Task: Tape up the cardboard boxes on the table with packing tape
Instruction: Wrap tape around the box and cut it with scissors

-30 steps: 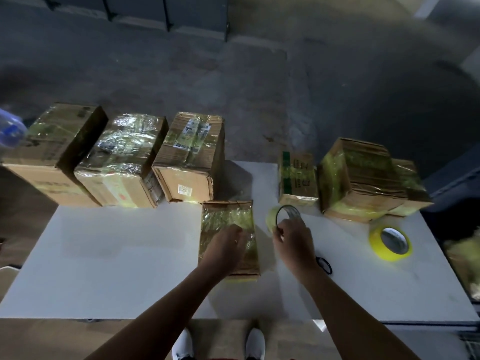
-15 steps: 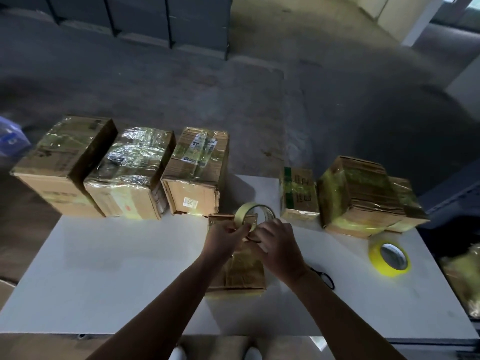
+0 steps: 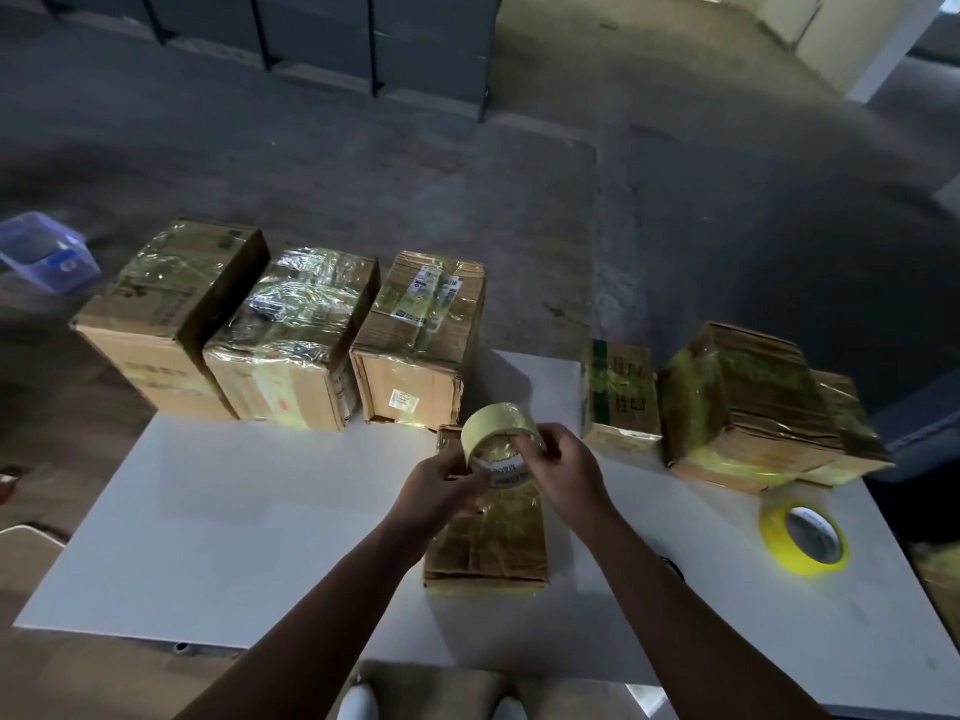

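1. Holding a pale roll of packing tape (image 3: 497,445) between both hands, the person stands at the near edge of the white table (image 3: 218,522).
2. The left hand (image 3: 441,485) has its fingers curled around the roll's lower left rim; the right hand (image 3: 563,472) pinches the roll's right side, fingertips (image 3: 530,443) on the outer winding (whether a loose tape end is caught there I cannot tell).
3. The roll is lifted off the table, just above the far end of a small flat cardboard box (image 3: 488,543) lying in front of the person.
4. Toward 11 o'clock from that box, three larger taped boxes (image 3: 291,345) sit side by side in a row at the table's far left edge.
5. At 1 to 2 o'clock sit a small box with a green strip (image 3: 621,397) and a bulkier taped bundle of boxes (image 3: 753,407).
6. At 3 o'clock a bright yellow tape roll (image 3: 805,537) lies flat on the table.
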### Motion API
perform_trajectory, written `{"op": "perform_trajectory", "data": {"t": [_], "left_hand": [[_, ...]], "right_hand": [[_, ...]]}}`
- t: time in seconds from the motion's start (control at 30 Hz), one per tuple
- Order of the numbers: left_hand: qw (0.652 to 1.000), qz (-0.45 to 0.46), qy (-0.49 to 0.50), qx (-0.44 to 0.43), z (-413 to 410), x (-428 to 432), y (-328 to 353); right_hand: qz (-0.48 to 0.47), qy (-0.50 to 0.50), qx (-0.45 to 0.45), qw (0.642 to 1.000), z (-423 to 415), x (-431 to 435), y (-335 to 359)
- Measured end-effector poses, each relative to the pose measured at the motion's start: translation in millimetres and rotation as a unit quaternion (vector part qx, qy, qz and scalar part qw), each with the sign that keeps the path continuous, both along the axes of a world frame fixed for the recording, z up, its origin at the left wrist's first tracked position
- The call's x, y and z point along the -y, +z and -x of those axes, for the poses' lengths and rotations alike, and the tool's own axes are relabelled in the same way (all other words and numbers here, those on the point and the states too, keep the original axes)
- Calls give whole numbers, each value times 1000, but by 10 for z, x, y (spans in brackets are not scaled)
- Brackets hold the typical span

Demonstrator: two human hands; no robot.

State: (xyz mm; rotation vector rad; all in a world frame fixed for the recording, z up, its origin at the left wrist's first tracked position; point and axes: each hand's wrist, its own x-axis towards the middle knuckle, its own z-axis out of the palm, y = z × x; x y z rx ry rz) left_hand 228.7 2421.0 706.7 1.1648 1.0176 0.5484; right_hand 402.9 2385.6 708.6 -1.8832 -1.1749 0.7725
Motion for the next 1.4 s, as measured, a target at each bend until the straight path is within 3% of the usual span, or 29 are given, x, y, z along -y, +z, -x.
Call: {"op": "perform_trajectory", "data": {"t": [0.17,0.47,0.7,0.77,0.83,0.97,1.2,1.4], "left_hand": [[1000,18,-20,-13,-27,-1,-34],[999,9,-19,-36,-59,37,-59],[998,-6,-31,-57,-81,39,-53],[996,-48,-1,-74,-86,55,-31],[986,-146,27,-79,-71,56,15],[947,-320,-17,-33,-12,-34,180],[936,-348,-19,-53,42,-49,249],[906,-410,-41,-101,54,-86,249]], "right_hand": [[-14,7,4,1000,-39,-38,43],[-50,22,174,983,-51,-53,106],[-41,23,191,981,-41,-61,172],[-34,25,188,981,-54,-71,182],[-24,32,184,982,-70,-78,189],[-21,64,159,985,-93,-74,192],[42,57,60,996,-161,-88,137],[83,51,6,995,-199,-73,112]]}}
